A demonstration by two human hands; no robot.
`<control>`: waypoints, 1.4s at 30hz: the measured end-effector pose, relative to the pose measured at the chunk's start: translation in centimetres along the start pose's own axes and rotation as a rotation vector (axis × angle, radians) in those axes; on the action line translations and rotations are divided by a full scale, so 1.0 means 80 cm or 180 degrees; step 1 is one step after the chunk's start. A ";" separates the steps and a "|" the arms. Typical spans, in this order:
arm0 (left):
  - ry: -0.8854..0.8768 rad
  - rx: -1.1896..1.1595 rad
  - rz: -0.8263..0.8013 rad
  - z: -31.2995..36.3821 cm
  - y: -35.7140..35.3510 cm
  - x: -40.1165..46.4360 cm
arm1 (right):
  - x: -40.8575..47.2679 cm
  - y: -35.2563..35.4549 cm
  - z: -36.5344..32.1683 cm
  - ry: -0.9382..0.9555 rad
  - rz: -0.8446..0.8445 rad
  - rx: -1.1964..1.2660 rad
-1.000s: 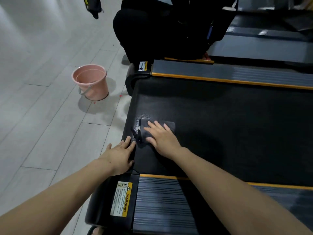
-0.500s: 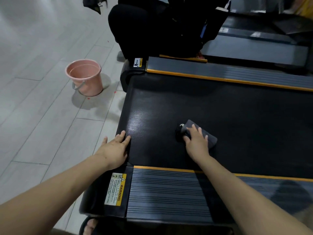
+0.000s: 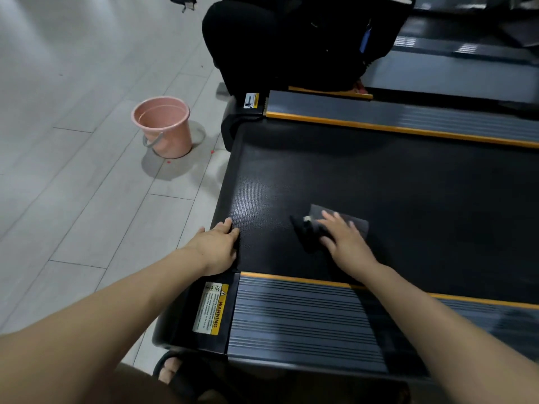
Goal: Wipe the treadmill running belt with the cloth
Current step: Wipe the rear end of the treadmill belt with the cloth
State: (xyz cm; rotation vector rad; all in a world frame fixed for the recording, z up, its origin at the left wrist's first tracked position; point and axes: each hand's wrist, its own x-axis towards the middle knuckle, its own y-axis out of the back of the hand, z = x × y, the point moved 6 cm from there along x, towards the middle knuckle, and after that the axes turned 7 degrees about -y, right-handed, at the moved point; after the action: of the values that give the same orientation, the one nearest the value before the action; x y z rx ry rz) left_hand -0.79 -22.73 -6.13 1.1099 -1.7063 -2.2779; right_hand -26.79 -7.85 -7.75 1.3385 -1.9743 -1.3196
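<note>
The black textured running belt [image 3: 393, 185] fills the middle of the view, between two ribbed grey side rails edged in orange. A dark grey cloth [image 3: 354, 221] lies flat on the belt near its rear end. My right hand [image 3: 345, 243] presses down on the cloth with fingers spread over it. A bunched dark corner with a small white tag sticks out at the left of the hand. My left hand [image 3: 217, 246] rests flat on the belt's rear left corner, holding nothing.
A pink bucket [image 3: 163, 126] stands on the pale tiled floor left of the treadmill. A person in black [image 3: 291, 39] sits on the far side rail [image 3: 408, 118]. A yellow warning label [image 3: 211, 312] is on the near end cap. Another treadmill lies beyond.
My right hand has slid the cloth to the right along the belt, from the rear left corner toward the middle. My left hand has stayed on the corner.
</note>
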 end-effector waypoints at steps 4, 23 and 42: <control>-0.0063 -0.0029 0.0077 -0.004 -0.006 -0.006 | -0.009 0.007 0.033 -0.0401 0.0037 0.0026; 0.0236 -0.0268 0.0087 -0.054 0.001 -0.043 | 0.005 -0.047 -0.059 0.1729 -0.1096 -0.0363; 0.0350 -0.0923 0.0052 -0.049 -0.001 -0.043 | 0.002 -0.045 -0.092 0.2246 -0.1066 -0.0219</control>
State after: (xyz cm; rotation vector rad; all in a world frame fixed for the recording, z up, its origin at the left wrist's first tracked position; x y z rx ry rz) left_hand 4.08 -24.22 -4.94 1.1280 -1.2896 -2.3114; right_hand -19.63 -11.77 -7.44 1.8334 -1.2544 -0.8454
